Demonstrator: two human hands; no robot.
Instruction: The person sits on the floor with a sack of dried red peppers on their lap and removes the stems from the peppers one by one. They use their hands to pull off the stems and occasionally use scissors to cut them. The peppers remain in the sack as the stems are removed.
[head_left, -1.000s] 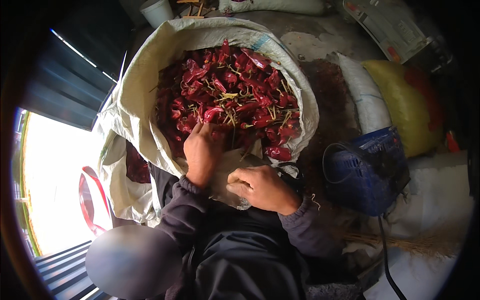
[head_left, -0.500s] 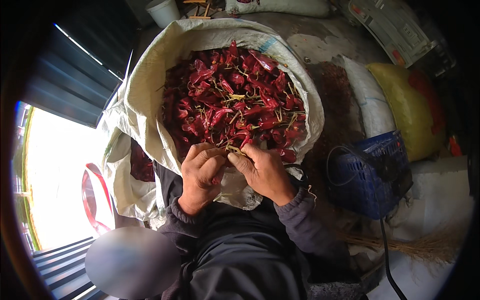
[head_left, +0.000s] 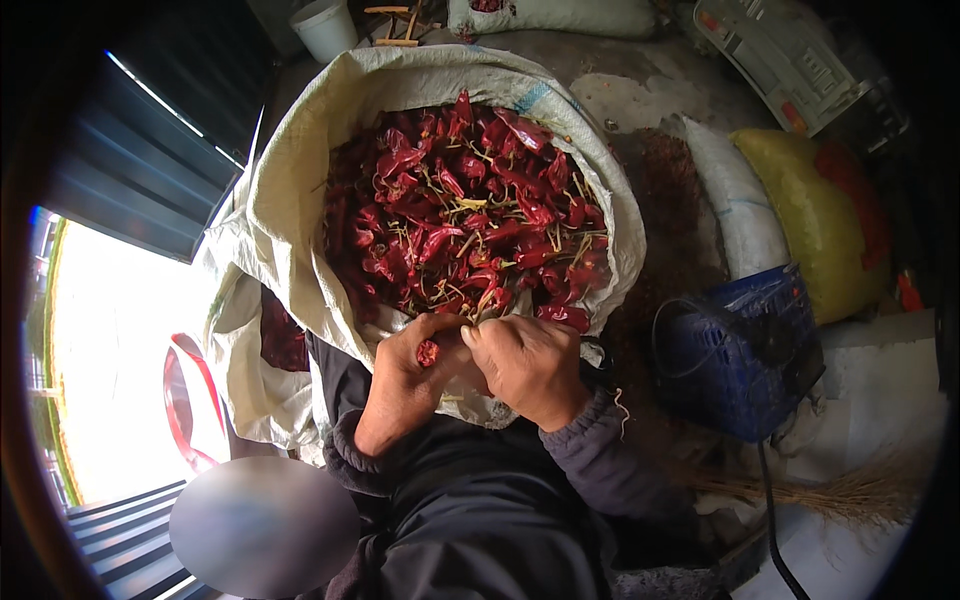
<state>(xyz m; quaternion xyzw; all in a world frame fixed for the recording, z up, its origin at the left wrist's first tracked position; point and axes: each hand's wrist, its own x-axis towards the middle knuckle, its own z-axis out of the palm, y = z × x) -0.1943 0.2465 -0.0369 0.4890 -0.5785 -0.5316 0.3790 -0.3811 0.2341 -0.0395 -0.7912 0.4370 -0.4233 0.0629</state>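
Observation:
A big white woven sack [head_left: 285,190] with rolled-down rim holds a heap of dried red chilies [head_left: 460,220] with pale stems. At its near edge, above my lap, my left hand [head_left: 400,390] is closed on a red chili [head_left: 427,352], whose cut or capped round end shows beside the thumb. My right hand [head_left: 530,370] meets it fingertip to fingertip, its fingers curled and pinched; what is between them is hidden.
A second sack [head_left: 240,360] of chilies leans at the left by a bright doorway. On the right lie a blue plastic crate [head_left: 725,390] with a cord, white [head_left: 740,220] and yellow [head_left: 810,250] sacks, and a straw broom [head_left: 830,495]. A white bucket [head_left: 320,30] stands behind.
My left hand drew back from the heap and met my right hand, where a pale stem showed between the fingers. Both hands then shifted slightly; that stem is now hidden.

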